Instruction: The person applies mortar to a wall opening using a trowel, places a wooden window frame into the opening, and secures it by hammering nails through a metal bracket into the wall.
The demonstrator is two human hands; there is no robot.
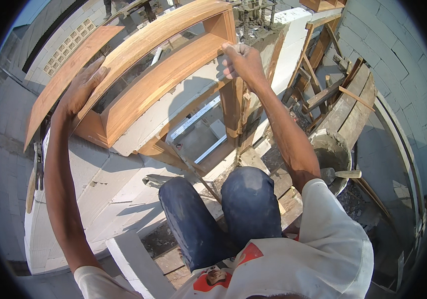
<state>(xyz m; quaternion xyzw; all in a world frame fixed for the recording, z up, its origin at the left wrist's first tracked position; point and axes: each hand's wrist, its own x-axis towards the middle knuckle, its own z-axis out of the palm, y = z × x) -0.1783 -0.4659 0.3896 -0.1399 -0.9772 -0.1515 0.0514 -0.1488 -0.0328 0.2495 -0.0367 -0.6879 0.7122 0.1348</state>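
A wooden window frame (148,84), box-shaped with a long opening, stands tilted on top of the white block wall (119,184). My left hand (85,83) lies along its left far side, fingers stretched out against the wood. By the frame's right end is my right hand (243,64), raised with its fingers curled and thumb and forefinger close together; whatever they hold, if anything, is too small to make out. Just beyond my left hand a loose wooden board (64,82) leans beside the frame. Grey mortar (136,142) shows under the frame's near edge.
A claw hammer (38,167) hangs at the wall's left edge. To my right sits a mortar bucket (334,154) with a trowel (345,174) on it. Scaffold planks (350,107) and timber props stand behind the bucket. Below the frame is a wooden-framed opening (201,132).
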